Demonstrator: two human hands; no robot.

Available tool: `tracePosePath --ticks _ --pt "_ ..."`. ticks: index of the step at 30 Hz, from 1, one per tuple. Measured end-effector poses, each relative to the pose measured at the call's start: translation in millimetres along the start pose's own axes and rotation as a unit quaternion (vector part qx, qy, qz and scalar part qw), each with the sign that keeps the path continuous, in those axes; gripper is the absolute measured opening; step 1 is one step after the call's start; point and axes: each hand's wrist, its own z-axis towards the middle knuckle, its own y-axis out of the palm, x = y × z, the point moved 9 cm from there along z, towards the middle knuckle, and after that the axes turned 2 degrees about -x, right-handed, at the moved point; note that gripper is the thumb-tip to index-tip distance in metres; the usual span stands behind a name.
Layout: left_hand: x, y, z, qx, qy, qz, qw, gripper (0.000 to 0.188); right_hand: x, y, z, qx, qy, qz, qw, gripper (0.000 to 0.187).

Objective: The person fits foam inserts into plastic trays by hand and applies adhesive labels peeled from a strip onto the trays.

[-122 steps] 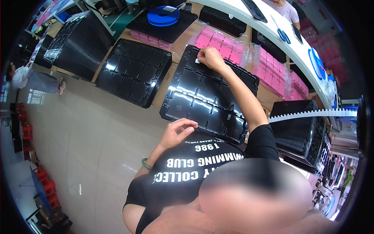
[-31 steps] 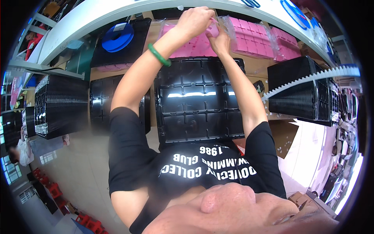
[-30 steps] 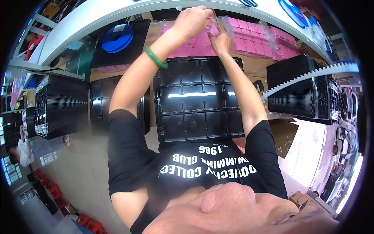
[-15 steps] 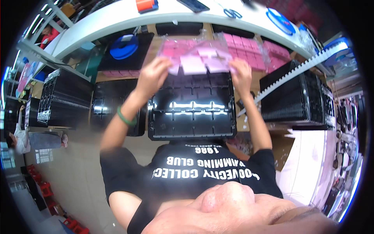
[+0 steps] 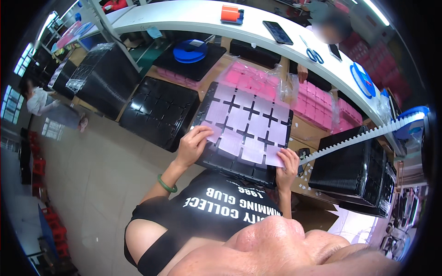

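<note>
A thin pale pink sheet [image 5: 239, 120] with cross-shaped cut-outs lies spread over a black plastic tray [image 5: 216, 159] in front of me. Ridges of the tray show dark through the cut-outs. My left hand [image 5: 194, 145] is closed on the sheet's near left corner, thumb and fingers pinching it. At the near right corner, my right hand [image 5: 287, 166] pinches the same sheet. The tray's near strip shows bare below the sheet.
Left of the tray sits another black tray [image 5: 159, 110]; stacked black trays [image 5: 343, 161] stand right. Pink blocks [image 5: 315, 103] in clear film lie behind. A white toothed strip [image 5: 359, 138] slants at right. Scissors [image 5: 314, 55] and a phone [image 5: 277, 32] rest on the white shelf.
Both hands have come down toward me, drawing the pink sheet from the tray's far edge across most of it. My view has turned, so the bench now looks tilted.
</note>
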Motion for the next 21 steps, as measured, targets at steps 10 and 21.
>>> tracePosePath --ticks 10,21 --pt "4 -16 -23 0.006 -0.039 -0.007 0.999 0.022 -17 -9 -5 0.003 -0.010 -0.001 1.000 0.036" --pt "-11 -33 -28 0.012 -0.053 0.016 0.998 0.024 -40 4 -5 -0.013 -0.014 0.005 1.000 0.037"
